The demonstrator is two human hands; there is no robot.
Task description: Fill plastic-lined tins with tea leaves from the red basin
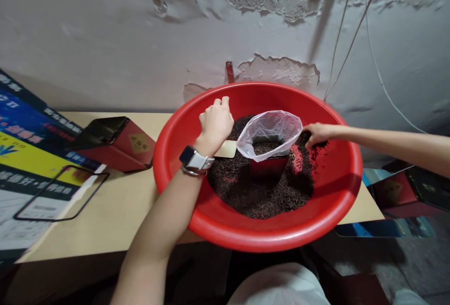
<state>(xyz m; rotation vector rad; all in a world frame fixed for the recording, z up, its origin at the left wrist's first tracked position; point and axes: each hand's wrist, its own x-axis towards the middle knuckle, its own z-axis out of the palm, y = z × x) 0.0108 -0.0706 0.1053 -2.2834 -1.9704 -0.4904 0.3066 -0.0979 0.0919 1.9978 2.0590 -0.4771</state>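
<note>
A large red plastic basin holds a heap of loose, dark dried leaves that look like tea. In the heap stands a dark red tin, lined with a clear plastic bag whose mouth is spread wide; dark leaves lie inside. My left hand, with a watch on its wrist, is over the basin's left side with fingers curled; what they hold, if anything, is hidden. A flat cream-coloured piece shows beside it. At the bag's right side, my right hand is closed around some dark leaves.
The basin stands on a pale wooden table against a peeling wall. A red tin lies to its left, near a black wire frame and printed cardboard. Another red tin is at right. Cables hang behind.
</note>
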